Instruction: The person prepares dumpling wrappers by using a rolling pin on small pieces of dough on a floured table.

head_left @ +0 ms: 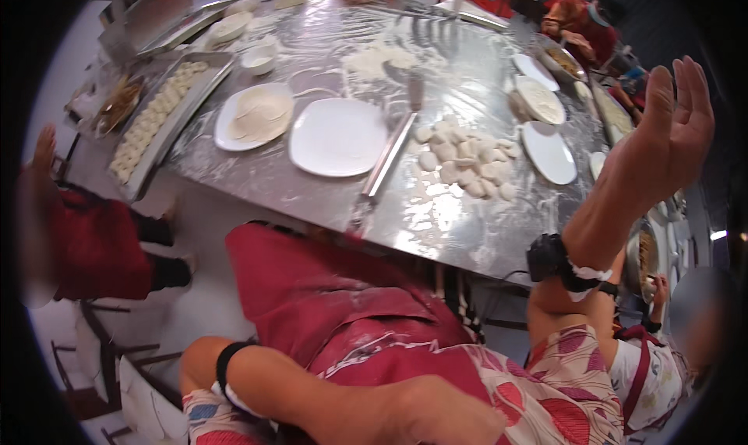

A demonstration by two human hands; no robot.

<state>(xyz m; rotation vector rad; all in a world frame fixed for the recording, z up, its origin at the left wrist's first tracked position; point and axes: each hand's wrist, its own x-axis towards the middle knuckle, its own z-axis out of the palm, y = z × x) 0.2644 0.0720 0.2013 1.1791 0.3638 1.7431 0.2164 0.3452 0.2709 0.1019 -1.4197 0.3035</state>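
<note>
My right hand (662,137) is raised above the table's right side, fingers stretched upward and nothing in it. A black strap with a small device (549,258) sits on that wrist. Across my lap, low in the picture, lies my left hand (444,414), blurred by motion near my patterned right sleeve; its fingers cannot be made out. On the floured steel table (312,203) ahead is a pile of small pale dough pieces (467,160). Left of it rests a long, narrow metal tool (389,153), beside a white plate (339,137).
Another white plate (234,125) holds a round of pale flour or dough. A metal tray (179,110) of shaped dumplings stands at the table's left edge. Further plates (549,153) line the right. Co-workers are around: one at the left (101,242), others at the far side and right.
</note>
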